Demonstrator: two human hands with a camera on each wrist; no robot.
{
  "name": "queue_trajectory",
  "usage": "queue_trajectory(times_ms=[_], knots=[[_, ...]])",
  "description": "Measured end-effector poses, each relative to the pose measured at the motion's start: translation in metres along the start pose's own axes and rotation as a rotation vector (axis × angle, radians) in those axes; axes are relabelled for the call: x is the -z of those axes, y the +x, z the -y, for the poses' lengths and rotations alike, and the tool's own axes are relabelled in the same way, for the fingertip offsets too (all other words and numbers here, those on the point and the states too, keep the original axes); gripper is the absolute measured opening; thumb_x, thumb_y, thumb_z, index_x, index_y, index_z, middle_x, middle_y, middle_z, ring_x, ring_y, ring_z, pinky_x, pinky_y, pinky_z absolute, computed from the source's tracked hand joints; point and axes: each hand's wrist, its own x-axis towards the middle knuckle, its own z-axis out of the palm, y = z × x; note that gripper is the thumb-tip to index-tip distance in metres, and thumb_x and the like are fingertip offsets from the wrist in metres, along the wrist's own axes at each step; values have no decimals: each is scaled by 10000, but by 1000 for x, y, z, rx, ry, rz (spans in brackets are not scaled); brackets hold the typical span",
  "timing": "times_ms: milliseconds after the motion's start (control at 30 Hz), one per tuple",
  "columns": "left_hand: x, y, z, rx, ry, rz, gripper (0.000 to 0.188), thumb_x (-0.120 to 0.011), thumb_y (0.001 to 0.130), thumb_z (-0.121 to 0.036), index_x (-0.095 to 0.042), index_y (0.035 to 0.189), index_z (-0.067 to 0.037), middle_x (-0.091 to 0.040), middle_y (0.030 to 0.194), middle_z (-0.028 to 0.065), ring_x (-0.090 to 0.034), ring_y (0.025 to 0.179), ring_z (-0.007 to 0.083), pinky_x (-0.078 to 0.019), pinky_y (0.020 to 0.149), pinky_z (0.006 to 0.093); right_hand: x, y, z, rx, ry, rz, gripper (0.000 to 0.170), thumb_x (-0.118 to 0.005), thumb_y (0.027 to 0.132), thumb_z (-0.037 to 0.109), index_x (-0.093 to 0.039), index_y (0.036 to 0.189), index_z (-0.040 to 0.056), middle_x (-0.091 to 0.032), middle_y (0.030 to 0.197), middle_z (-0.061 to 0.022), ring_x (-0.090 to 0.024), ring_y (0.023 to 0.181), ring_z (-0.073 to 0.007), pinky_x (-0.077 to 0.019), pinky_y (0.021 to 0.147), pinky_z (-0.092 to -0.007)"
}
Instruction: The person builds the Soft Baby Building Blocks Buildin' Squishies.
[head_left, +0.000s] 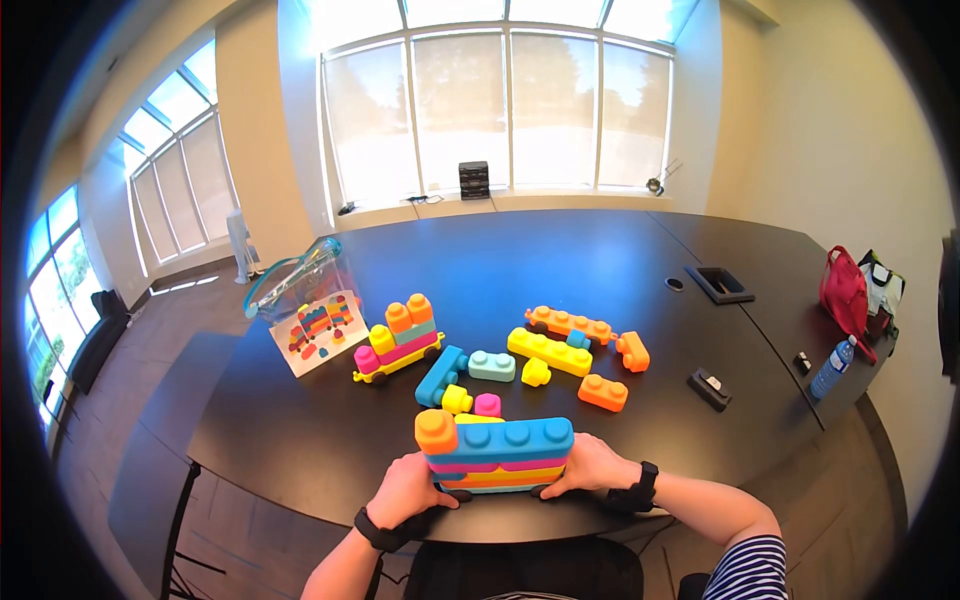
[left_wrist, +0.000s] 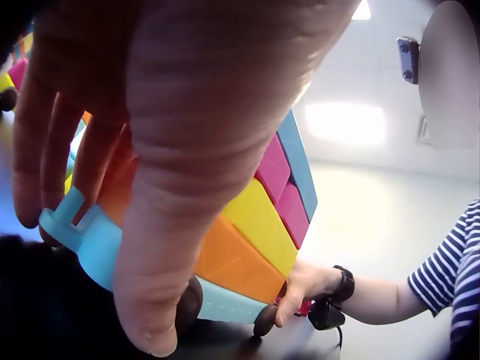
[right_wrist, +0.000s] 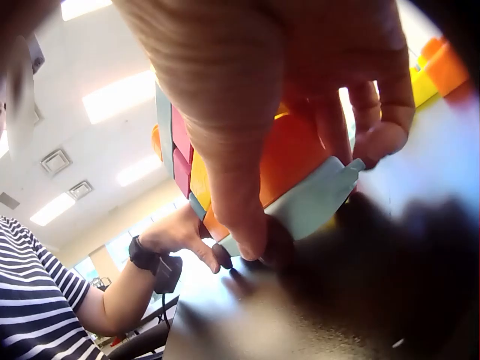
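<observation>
A stacked block vehicle [head_left: 500, 462] stands at the table's near edge, with a light-blue wheeled base, orange, yellow and pink layers, a long blue block [head_left: 520, 436] on top and an orange block [head_left: 436, 430] at its left end. My left hand [head_left: 408, 490] grips its left end, thumb by a dark wheel [left_wrist: 190, 298] in the left wrist view. The right hand [head_left: 596, 466] grips the opposite end, its thumb on the near side by a wheel [right_wrist: 279, 241] in the right wrist view. Fingers of both hands reach behind the stack, partly hidden.
Beyond the stack lie loose blue, yellow, pink and orange blocks [head_left: 548, 352]. A yellow-based block train car [head_left: 398, 352], a picture card [head_left: 318, 332] and a clear bag [head_left: 300, 280] are at the left. A bottle [head_left: 832, 370] and red bag [head_left: 846, 300] stand right.
</observation>
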Motion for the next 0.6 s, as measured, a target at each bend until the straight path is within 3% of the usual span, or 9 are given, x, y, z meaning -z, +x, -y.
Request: queue_trajectory(times_ms=[100,233,333,400,467,533,600], knots=[[-1,4,-3,-32,-8,23,635,-992,633,-272,-717,1172,-79,-771,1080,159,-717,1037,394,-578,915,476,-5,-1,-11,159,-15,-185,733,-946,694,427,-678,1284,85,-771,1119,-163,-718,1045,-395,-566,945,-471],[12,18,-16,-57,-4,23,651,-989,637,-269,-717,1197,-81,-772,1087,162,-717,1052,390,-579,931,474,15,6,-16,112,146,-55,718,-956,705,377,-683,1301,84,-775,1123,-145,-728,1049,-358,-568,961,-437],[28,45,-17,-221,-88,-48,687,-990,631,-267,-713,1234,-90,-774,1088,160,-718,1073,385,-583,942,461,38,21,-19,167,270,-102,680,-969,715,279,-696,1307,84,-779,1127,-133,-739,1062,-312,-567,979,-392],[40,75,-13,-308,-153,-147,760,-1010,601,-245,-702,1282,-105,-751,1194,154,-701,1132,401,-584,956,442,61,41,-22,265,196,-238,642,-964,726,235,-706,1294,82,-781,1129,-116,-739,1073,-270,-569,975,-389],[57,118,-2,-434,-134,-124,804,-1022,595,-198,-682,1317,-95,-739,1235,142,-704,1143,370,-573,976,426,97,60,-6,315,236,-336,587,-963,726,191,-732,1253,79,-778,1145,-96,-726,1085,-218,-565,969,-376],[81,160,-1,-466,-174,-93,837,-1029,591,-162,-666,1342,-88,-747,1223,115,-707,1135,310,-558,992,408,132,83,-2,288,144,-370,451,-959,713,148,-788,1121,61,-795,1057,-82,-730,967,-179,-570,904,-346],[104,198,-9,-468,-224,-109,767,-1012,611,-103,-691,1306,-62,-768,1177,88,-700,1131,258,-546,1007,397,160,110,-3,43,204,-280,445,-957,704,135,-792,1108,52,-805,1028,-77,-728,930,-168,-575,881,-345]])
